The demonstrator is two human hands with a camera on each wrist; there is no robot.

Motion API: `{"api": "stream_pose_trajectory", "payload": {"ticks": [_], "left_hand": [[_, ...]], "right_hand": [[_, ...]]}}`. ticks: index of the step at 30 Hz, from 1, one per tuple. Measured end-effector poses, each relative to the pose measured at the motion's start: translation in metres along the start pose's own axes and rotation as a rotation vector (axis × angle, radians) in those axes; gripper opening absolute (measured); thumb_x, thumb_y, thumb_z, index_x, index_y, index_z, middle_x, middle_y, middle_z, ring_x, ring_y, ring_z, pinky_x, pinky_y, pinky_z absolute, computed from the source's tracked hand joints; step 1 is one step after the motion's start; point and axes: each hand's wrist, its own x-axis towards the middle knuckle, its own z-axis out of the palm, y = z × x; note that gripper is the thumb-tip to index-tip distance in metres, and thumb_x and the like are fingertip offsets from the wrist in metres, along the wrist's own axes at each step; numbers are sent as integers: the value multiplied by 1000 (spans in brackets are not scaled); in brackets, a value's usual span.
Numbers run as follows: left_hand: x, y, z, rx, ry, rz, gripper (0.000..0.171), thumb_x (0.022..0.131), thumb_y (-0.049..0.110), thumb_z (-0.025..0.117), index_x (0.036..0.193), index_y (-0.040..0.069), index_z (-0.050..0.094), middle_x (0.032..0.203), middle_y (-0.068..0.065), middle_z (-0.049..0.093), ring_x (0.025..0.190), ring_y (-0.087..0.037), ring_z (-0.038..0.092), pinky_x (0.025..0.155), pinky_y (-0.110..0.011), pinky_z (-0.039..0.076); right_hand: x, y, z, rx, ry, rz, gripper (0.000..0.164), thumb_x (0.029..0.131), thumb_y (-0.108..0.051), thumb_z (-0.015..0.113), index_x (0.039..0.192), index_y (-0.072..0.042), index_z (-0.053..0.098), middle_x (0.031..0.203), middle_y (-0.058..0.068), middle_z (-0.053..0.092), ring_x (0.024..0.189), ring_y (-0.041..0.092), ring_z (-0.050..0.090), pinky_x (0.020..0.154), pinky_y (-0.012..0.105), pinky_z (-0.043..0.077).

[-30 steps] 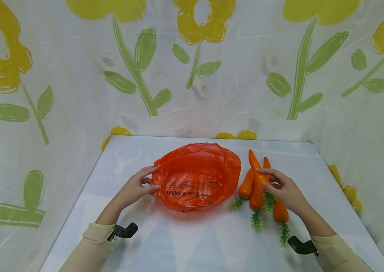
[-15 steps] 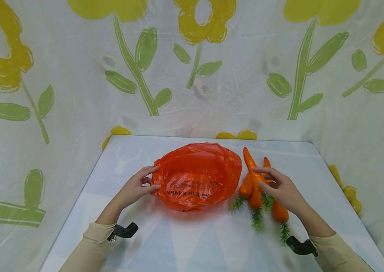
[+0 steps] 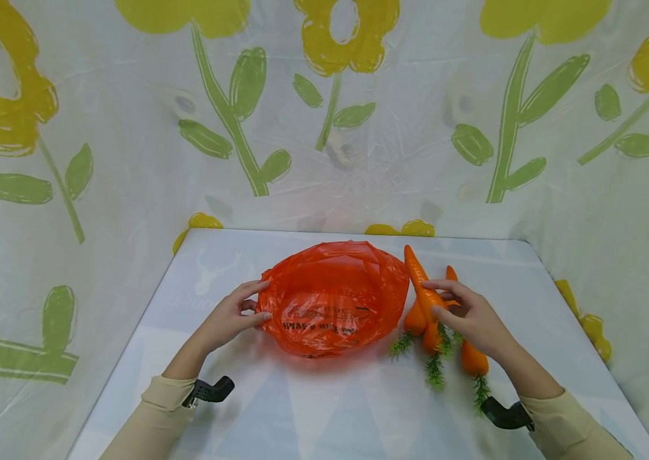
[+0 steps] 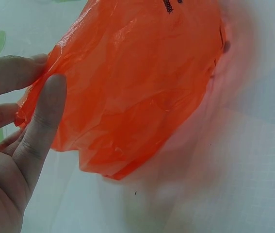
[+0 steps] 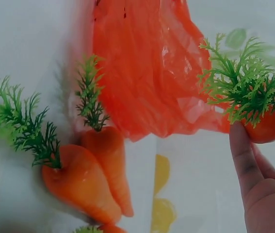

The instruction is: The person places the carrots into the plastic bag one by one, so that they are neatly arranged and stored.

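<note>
An orange-red plastic bag [image 3: 330, 300] with dark print stands on the table, its wide mouth facing up. My left hand [image 3: 236, 315] pinches the bag's left rim between thumb and fingers, as the left wrist view shows on the bag [image 4: 127, 87]. In my right hand [image 3: 476, 319] is a carrot [image 3: 419, 275] with a green leafy top [image 5: 246, 90], gripped near its thick end. Its tip points up and left, close by the bag's right rim. Under and beside it lie several more carrots [image 5: 81, 182], partly hidden by the hand and the held carrot.
The white table [image 3: 324, 409] has a pale blue pattern. Behind it hangs a whitish curtain [image 3: 405, 160] printed with yellow flowers and green leaves. One carrot [image 3: 475, 359] lies right of the others, below my right hand.
My right hand has shifted a little left, bringing the held carrot off the others toward the bag's right rim. The left hand and the bag have hardly moved.
</note>
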Motion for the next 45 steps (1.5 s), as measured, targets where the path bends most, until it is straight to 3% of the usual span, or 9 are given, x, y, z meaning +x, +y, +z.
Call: {"api": "stream_pose_trajectory", "payload": {"ticks": [8,15,26,45], "left_hand": [[-1,0,1,2,3,2,67,93,14,75,152,6,45,156,-18,36,100,-31,62,75,-29,60],[0,2,2,-5,-2,1,68,93,14,76,152,5,45,157,-18,36,100,-31,61,75,-30,61],[-1,2,1,-10,-2,9,68,93,13,76,152,5,44,157,-18,35,100,-31,61,76,-30,61],[-2,0,2,-11,1,29,68,93,12,76,152,4,44,156,-19,36,99,-29,62,75,-29,61]], "right_hand": [[1,-3,3,31,-9,-17,39,101,-12,64,139,-9,58,135,14,58,108,10,61,83,25,58],[4,-4,7,24,-11,-51,38,100,-11,65,138,-10,60,134,10,59,111,12,57,90,21,54],[13,-10,21,46,-48,-71,40,99,-11,67,138,-11,60,139,9,56,113,17,58,92,21,53],[25,-20,41,73,-87,-93,40,99,-13,68,138,-15,62,135,5,59,109,23,59,92,26,54]]}}
